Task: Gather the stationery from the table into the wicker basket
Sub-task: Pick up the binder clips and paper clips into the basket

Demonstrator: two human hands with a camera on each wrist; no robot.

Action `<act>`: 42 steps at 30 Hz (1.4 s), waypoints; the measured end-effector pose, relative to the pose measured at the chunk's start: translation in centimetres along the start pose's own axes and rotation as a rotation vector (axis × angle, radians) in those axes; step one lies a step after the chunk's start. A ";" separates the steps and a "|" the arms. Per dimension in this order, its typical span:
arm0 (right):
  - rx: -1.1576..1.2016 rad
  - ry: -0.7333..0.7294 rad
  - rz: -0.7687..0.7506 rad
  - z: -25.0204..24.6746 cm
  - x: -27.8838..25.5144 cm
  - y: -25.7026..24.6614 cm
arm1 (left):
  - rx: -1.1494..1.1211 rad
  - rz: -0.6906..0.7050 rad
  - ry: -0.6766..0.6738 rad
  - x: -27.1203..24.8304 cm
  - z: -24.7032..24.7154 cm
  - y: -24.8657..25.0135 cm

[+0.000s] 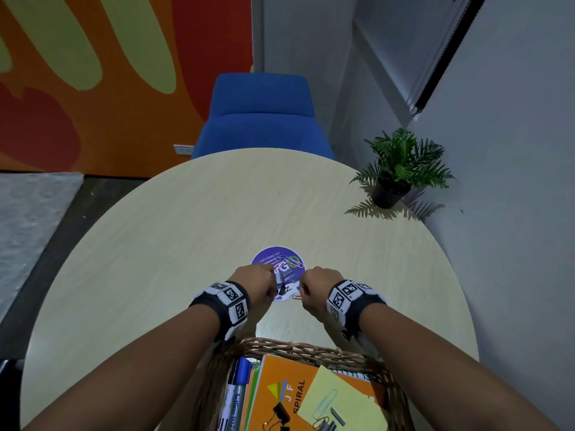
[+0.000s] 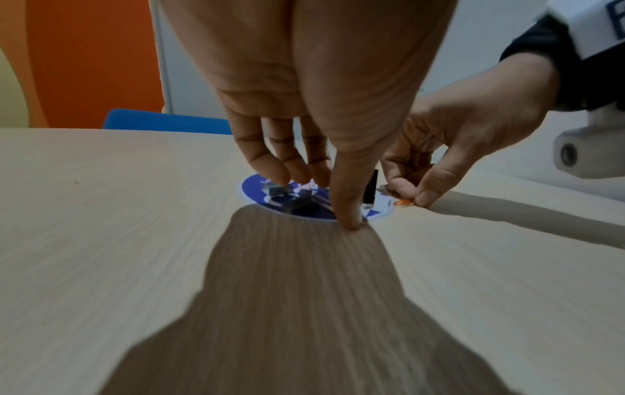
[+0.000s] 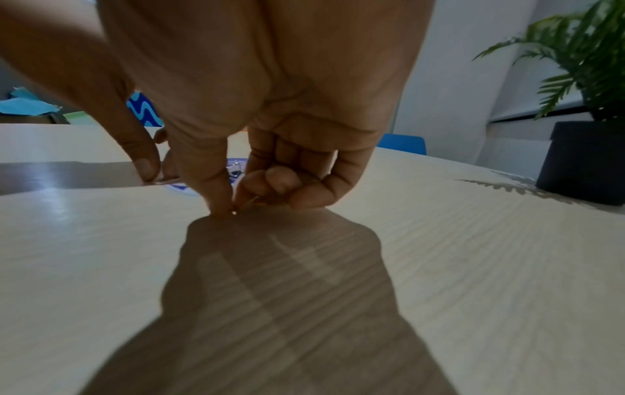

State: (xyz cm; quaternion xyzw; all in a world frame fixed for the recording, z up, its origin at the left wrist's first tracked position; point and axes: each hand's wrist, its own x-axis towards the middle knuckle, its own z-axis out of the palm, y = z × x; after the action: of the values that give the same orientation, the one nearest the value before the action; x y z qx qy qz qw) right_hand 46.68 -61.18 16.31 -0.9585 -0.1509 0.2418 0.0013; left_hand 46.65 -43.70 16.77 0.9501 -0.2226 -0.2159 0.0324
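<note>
A round purple sticker (image 1: 277, 259) lies mid-table under a small heap of stationery: a strip of staples (image 2: 274, 191), a black binder clip (image 2: 370, 187) and paper clips. My left hand (image 1: 270, 287) reaches down over the heap, its fingertips (image 2: 280, 173) on the staples and its thumb tip on the sticker's near edge. My right hand (image 1: 303, 293) pinches a copper paper clip (image 2: 404, 203) between thumb and forefinger at the sticker's right edge, low on the table (image 3: 439, 240). The wicker basket (image 1: 298, 348) stands at the near edge, between my forearms.
The basket holds an orange spiral notebook (image 1: 280, 393), a yellow sticky pad (image 1: 342, 402), a blue marker (image 1: 238, 390), binder clips and paper clips. A potted plant (image 1: 395, 172) stands at the table's far right. A blue chair (image 1: 261, 119) faces the far side.
</note>
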 end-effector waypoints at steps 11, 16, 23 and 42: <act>0.181 -0.032 -0.061 -4.0 -3.8 1.0 | 0.190 0.167 -0.071 0.1 1.2 -0.1; 0.330 -0.065 -0.219 -5.4 -10.2 1.2 | 0.274 0.230 -0.016 -0.2 1.5 -0.6; 0.448 -0.265 -0.349 -1.2 -16.4 1.4 | 0.079 0.124 0.042 -1.9 -2.9 -2.1; 0.291 -0.021 -0.196 -3.1 -1.4 -0.9 | -0.559 0.270 0.092 -15.7 1.7 9.3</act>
State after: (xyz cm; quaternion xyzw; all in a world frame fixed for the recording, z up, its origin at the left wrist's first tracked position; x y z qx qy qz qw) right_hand 46.67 -60.53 19.73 -0.9264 -0.2071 0.2696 0.1618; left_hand 29.47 -45.12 22.95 0.8750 -0.2774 -0.2194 0.3307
